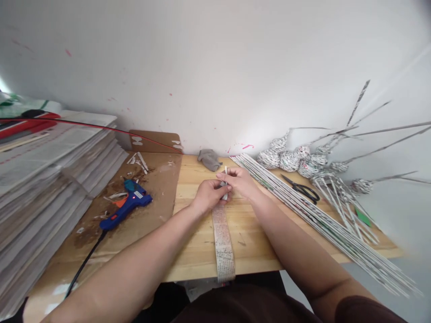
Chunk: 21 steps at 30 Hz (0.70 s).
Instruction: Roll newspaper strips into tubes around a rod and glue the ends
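Note:
A long printed newspaper strip (222,242) runs from between my hands down the table and hangs over its front edge. My left hand (209,194) is closed around the strip's upper end, thumb pressed against the paper. Right beside it, my right hand (239,180) pinches the same end with bent fingers. A thin white tip (226,169), which looks like rolled paper, sticks up between the fingers. The fingers hide most of the rolled part.
To the left are a blue glue gun (126,208) on stained cardboard (153,179) and a tall newspaper stack (77,179). A grey cloth (208,159) lies behind my hands. Paper sticks (303,206), black scissors (303,189) and woven paper balls (269,158) occupy the right.

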Tool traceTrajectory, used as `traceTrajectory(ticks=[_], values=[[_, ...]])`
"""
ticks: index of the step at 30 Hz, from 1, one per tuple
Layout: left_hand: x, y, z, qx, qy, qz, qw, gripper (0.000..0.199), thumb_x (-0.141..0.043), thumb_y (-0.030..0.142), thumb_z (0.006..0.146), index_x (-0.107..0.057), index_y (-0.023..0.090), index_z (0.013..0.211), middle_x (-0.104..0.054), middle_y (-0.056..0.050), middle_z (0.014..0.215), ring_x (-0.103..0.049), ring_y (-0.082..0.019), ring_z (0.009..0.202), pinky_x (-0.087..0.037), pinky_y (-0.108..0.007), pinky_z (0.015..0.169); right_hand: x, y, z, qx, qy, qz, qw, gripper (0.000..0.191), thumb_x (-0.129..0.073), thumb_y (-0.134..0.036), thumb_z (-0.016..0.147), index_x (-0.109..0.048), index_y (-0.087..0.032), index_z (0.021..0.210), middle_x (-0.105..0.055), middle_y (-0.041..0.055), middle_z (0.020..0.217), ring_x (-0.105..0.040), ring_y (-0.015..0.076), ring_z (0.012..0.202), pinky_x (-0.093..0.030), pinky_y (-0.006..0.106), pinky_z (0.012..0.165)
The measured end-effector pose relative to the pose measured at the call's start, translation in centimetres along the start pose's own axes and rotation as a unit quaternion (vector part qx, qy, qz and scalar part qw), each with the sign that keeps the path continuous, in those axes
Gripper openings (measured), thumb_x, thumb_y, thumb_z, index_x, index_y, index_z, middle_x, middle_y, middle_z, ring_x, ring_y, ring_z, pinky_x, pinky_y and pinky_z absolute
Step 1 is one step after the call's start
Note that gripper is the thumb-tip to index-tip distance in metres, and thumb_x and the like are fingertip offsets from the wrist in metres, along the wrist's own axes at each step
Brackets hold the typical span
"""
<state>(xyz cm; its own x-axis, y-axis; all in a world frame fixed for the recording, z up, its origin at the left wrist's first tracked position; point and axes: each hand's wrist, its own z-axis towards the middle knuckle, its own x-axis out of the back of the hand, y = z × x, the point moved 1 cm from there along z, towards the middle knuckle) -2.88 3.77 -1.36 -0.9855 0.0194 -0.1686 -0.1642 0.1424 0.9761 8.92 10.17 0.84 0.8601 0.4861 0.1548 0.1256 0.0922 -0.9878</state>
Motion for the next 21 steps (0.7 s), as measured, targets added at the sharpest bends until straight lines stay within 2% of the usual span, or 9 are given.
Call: traceTrajectory(ticks=[2,7,9,12,14,18,21], values=[[0.2,-0.1,0.1,0.002,-0.007,0.016,1.000,0.029,-0.072,0.040,0.068,-0.068,0.013,0.078,-0.067,-0.006,0.070,-0.063,-0.013,0.061,-0.052,-0.024,0.056,0.3,0.5,0.0,-0.006,-0.001,0.023,1.000,0.033,-0.072,-0.046,0.070,-0.068,-0.014,0.076,-0.060,0.0004,0.060,-0.051,0.0091,0.045,-0.039,0.022,0.042],[0.5,0.1,0.2,-0.003,0.003,0.001,1.000,0.036,-0.067,0.050,0.070,-0.067,0.014,0.076,-0.066,-0.004,0.069,-0.062,-0.014,0.062,-0.051,-0.024,0.056,1.3,1.0,0.1,-0.031,-0.017,0.104,0.994,0.038,-0.073,-0.041,0.070,-0.070,-0.017,0.099,-0.063,0.0007,0.069,-0.055,0.0088,0.056,-0.038,0.020,0.047],[0.6,0.2,0.3,-0.011,0.015,0.001,1.000,0.038,-0.066,0.051,0.072,-0.066,0.014,0.074,-0.065,-0.004,0.067,-0.061,-0.014,0.062,-0.052,-0.024,0.057,1.3,1.1,0.1,-0.045,-0.014,0.123,0.991,0.035,-0.075,-0.041,0.068,-0.069,-0.016,0.092,-0.063,0.0013,0.069,-0.056,0.0099,0.057,-0.037,0.020,0.047],[0.6,0.3,0.3,-0.021,0.022,-0.004,1.000,0.038,-0.064,0.051,0.073,-0.066,0.013,0.073,-0.064,-0.004,0.066,-0.060,-0.013,0.063,-0.052,-0.024,0.058,1.3,1.2,0.2,-0.053,-0.001,0.116,0.992,0.030,-0.076,-0.042,0.067,-0.064,-0.015,0.068,-0.061,0.0009,0.061,-0.053,0.0095,0.053,-0.032,0.021,0.044],[0.6,0.3,0.3,-0.017,0.026,-0.015,0.999,0.036,-0.064,0.050,0.073,-0.066,0.014,0.076,-0.064,-0.004,0.066,-0.060,-0.013,0.062,-0.052,-0.024,0.056,1.5,1.4,0.3,-0.046,0.013,0.115,0.992,0.028,-0.076,-0.041,0.066,-0.064,-0.015,0.066,-0.061,0.0006,0.061,-0.053,0.0091,0.054,-0.031,0.021,0.045],[0.6,0.1,0.4,0.015,0.048,-0.028,0.998,0.031,-0.064,0.045,0.074,-0.065,0.014,0.081,-0.063,-0.003,0.068,-0.060,-0.013,0.059,-0.051,-0.023,0.051,2.0,1.3,0.5,-0.022,0.005,0.147,0.989,0.028,-0.074,-0.035,0.070,-0.072,-0.017,0.091,-0.068,0.0037,0.082,-0.057,0.0110,0.068,-0.036,0.020,0.051],[0.6,0.1,0.4,0.010,0.055,-0.030,0.998,0.031,-0.066,0.044,0.073,-0.065,0.014,0.080,-0.062,-0.003,0.068,-0.060,-0.012,0.060,-0.053,-0.024,0.053,1.9,1.1,0.6,-0.025,0.003,0.179,0.983,0.032,-0.073,-0.037,0.070,-0.070,-0.018,0.096,-0.068,0.0037,0.086,-0.058,0.0122,0.070,-0.037,0.021,0.052]])
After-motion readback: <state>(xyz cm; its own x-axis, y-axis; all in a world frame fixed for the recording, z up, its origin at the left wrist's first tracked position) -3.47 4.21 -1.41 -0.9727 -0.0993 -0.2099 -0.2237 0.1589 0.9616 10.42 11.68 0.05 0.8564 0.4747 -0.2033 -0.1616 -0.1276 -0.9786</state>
